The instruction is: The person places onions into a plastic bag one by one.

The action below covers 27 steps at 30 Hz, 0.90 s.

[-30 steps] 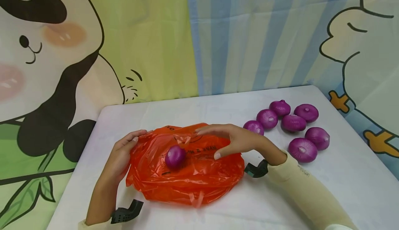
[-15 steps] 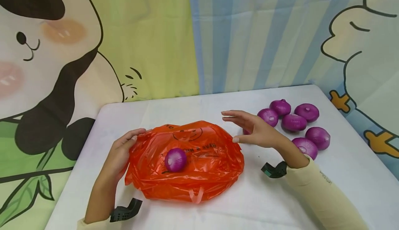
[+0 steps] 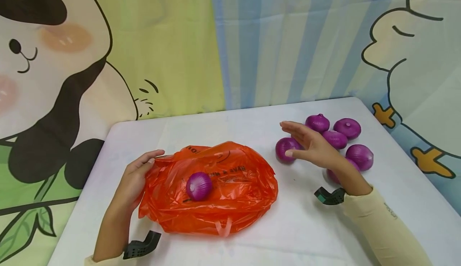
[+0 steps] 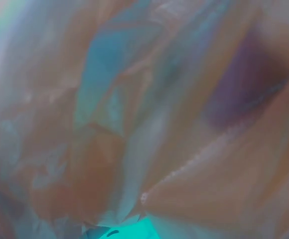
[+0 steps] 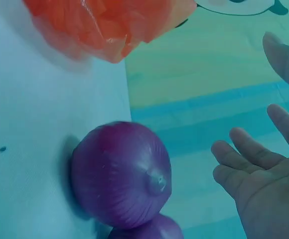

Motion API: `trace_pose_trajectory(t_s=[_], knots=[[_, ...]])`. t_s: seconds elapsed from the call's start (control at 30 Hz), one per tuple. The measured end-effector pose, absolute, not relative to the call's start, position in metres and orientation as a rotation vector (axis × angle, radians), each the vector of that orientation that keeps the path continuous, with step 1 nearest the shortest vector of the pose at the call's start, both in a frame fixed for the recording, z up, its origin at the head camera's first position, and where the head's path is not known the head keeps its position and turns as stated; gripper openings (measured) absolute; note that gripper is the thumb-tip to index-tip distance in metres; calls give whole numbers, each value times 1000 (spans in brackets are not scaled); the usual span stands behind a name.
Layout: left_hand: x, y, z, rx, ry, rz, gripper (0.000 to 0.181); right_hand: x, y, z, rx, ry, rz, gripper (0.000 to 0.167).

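In the head view an orange plastic bag [image 3: 248, 194] lies spread on the table, with a purple onion [image 3: 199, 186] resting on its plastic. My left hand [image 3: 132, 182] grips the bag's left edge between thumb and fingers. Crumpled translucent plastic [image 4: 204, 189] fills the left wrist view and hides those fingers. My right hand [image 3: 313, 146] is spread and holds nothing, above the nearest onion [image 3: 285, 150] of the group on the right. The right wrist view has that onion [image 5: 122, 174] beside the right hand [image 5: 269, 194], apart from its fingers.
Several more onions, such as one at the back [image 3: 347, 128] and one at the right [image 3: 359, 157], sit on the white table [image 3: 201, 129]. One is partly hidden behind my right wrist. A cartoon-printed curtain [image 3: 180, 49] stands behind the table.
My right hand has moved right, from above the bag to the nearest onion of the group. My left hand stays at the bag's edge. The view has shifted slightly.
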<state>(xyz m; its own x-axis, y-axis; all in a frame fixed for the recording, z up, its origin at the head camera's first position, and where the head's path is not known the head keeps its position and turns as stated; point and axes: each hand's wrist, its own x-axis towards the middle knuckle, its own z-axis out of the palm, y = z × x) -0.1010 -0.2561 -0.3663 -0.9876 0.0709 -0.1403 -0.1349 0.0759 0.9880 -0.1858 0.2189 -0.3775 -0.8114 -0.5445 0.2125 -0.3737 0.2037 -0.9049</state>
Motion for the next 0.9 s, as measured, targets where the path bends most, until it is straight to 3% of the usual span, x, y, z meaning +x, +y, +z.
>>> trace_pose_trajectory(t_s=[0.9], knots=[[-99, -259, -366, -55, 2133, 2098, 41, -202, 216, -425, -678, 2411, -1546, 71]])
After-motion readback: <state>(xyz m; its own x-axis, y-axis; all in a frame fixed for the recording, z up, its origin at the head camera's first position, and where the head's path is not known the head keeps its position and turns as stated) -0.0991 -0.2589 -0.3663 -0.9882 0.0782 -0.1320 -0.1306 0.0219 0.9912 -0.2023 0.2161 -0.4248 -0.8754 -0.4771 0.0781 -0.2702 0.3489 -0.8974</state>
